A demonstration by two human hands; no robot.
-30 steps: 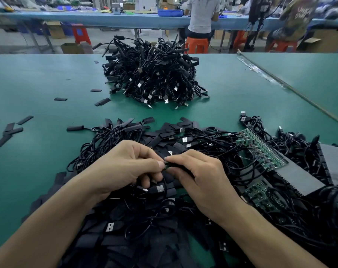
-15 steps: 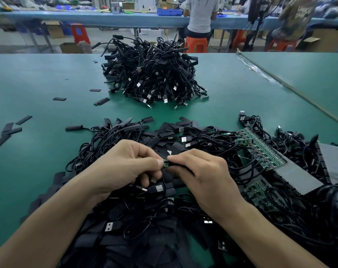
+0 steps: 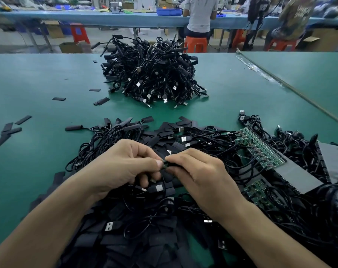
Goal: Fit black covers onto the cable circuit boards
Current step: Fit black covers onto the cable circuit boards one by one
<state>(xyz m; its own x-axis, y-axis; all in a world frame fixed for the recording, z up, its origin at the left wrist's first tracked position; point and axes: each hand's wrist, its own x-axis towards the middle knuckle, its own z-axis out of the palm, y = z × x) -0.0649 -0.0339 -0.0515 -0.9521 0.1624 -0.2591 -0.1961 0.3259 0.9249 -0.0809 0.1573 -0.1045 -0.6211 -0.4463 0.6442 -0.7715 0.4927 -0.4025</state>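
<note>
Hardly anything has shifted since a moment ago: your hands hold the same spot over the near pile, fingertips still drawn together, with only a slight closing-up of the gap between them. Between those fingertips sits a small circuit board (image 3: pixel 165 165), of which only a green sliver shows. Your left hand (image 3: pixel 123 165) pinches it with thumb and forefinger, the other fingers curled underneath. Your right hand (image 3: pixel 199 175) meets it from the other side, thumb and forefinger clamped on a black cover (image 3: pixel 171 163) that touches the board. How far the cover is on the board, you cannot tell from here, since your fingers hide the joint. Both hands hover just above the near pile of cables (image 3: pixel 212 144), a tangle of black leads with USB plugs, mixed with loose black covers (image 3: pixel 164 130) along its far edge and under your wrists. To the right, in that tangle, lies a green panel of boards (image 3: pixel 261 149) beside a grey strip (image 3: pixel 299 171). Further out on the green table (image 3: pixel 38 74) stands a tall heap of cables (image 3: pixel 152 78), well apart from the near pile, and a few stray covers (image 3: pixel 9 130) lie scattered at the left.
</note>
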